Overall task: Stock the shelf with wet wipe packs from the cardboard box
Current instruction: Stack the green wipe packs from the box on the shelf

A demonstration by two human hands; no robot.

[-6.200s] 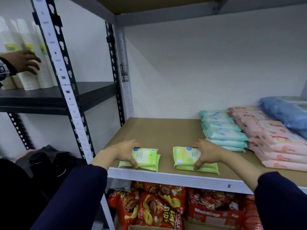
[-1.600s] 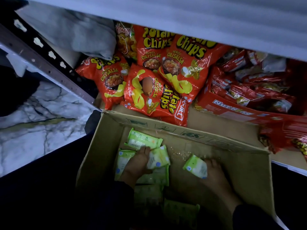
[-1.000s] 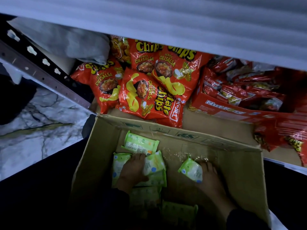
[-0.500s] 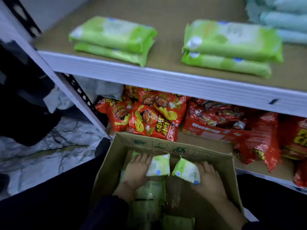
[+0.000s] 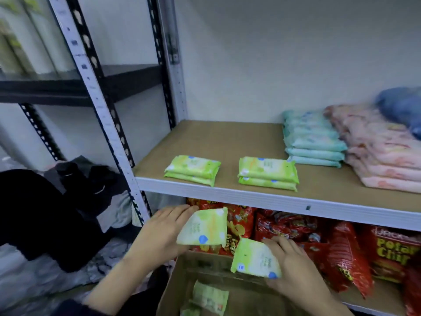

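Observation:
My left hand (image 5: 159,233) grips a green wet wipe pack (image 5: 204,226), held above the cardboard box (image 5: 205,265) and below the shelf edge. My right hand (image 5: 293,267) grips a second green pack (image 5: 255,258), lower and to the right, over the box's far rim. More green packs (image 5: 210,297) lie in the box. On the brown shelf board (image 5: 227,142) two short stacks of green packs sit near the front edge, one on the left (image 5: 192,169) and one on the right (image 5: 267,173).
Teal packs (image 5: 313,142), pink packs (image 5: 378,151) and blue packs (image 5: 403,106) fill the shelf's right side. Red chip bags (image 5: 341,247) crowd the shelf below. A white perforated upright (image 5: 98,106) stands left, with dark bags (image 5: 68,201) on the floor beyond it.
Both hands have risen out of the box, each holding a green pack. My view has tilted up from the box to the shelf.

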